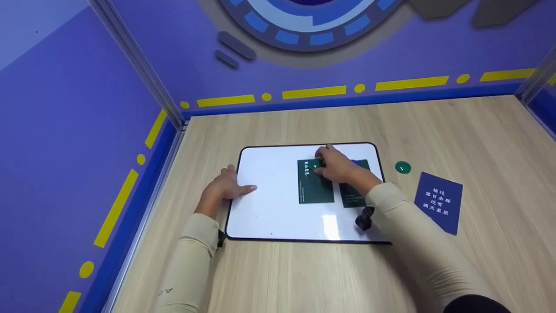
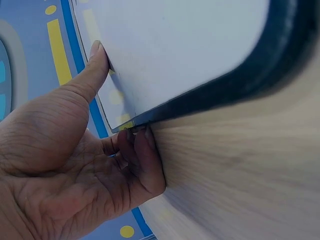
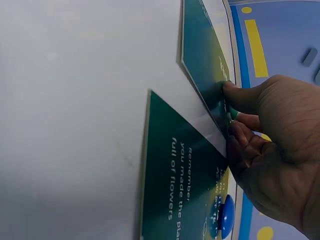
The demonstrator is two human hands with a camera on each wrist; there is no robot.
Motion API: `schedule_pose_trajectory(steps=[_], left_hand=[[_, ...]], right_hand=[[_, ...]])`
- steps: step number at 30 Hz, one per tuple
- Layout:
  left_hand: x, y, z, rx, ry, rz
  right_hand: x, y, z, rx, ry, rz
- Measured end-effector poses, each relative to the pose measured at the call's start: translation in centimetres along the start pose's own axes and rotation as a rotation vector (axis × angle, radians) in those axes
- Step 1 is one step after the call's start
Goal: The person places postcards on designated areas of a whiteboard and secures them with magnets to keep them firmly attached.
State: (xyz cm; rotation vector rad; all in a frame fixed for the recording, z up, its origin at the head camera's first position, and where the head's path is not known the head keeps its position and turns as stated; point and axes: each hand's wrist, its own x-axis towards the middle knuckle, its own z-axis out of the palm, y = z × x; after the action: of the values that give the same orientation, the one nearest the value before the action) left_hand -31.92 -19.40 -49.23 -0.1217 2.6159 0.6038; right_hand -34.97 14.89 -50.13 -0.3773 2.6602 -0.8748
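A whiteboard [image 1: 273,208] with a black frame lies flat on the wooden table. My left hand [image 1: 225,184] grips its left edge, the thumb resting over the white surface and the curled fingers against the frame. Near the board's top, my right hand [image 1: 336,166] pinches a green round magnet [image 1: 313,164] at the upper part of a dark green card [image 1: 316,191]. Beside that card, a second green card [image 3: 175,180] with white lettering lies on the board, a blue round magnet [image 3: 228,216] at its top. My right forearm partly covers this second card in the head view.
Right of the board, another green round magnet [image 1: 403,167] lies on the table [image 1: 499,143]. Below it is a dark blue card [image 1: 438,202] with white characters, partly overlapped by my right sleeve. A purple-blue wall [image 1: 304,78] rises behind the table, another at the left.
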Motion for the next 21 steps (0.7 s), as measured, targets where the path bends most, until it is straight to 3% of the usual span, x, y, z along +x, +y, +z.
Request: schedule_pose_trajectory(steps=[11, 17, 21], left_hand=[[-0.4, -0.3, -0.1, -0.014, -0.004, -0.020], [-0.6, -0.2, -0.1, -0.018, 0.004, -0.005], [-0.4, 0.2, 0.0, -0.008, 0.012, 0.019]], right_hand=[[-2.8, 0.4, -2.1, -0.058, 0.070, -0.048], [-5.8, 2.5, -3.8, -0.108, 0.150, -0.065], [-8.2, 4.6, -5.2, -0.097, 0.220, -0.020]])
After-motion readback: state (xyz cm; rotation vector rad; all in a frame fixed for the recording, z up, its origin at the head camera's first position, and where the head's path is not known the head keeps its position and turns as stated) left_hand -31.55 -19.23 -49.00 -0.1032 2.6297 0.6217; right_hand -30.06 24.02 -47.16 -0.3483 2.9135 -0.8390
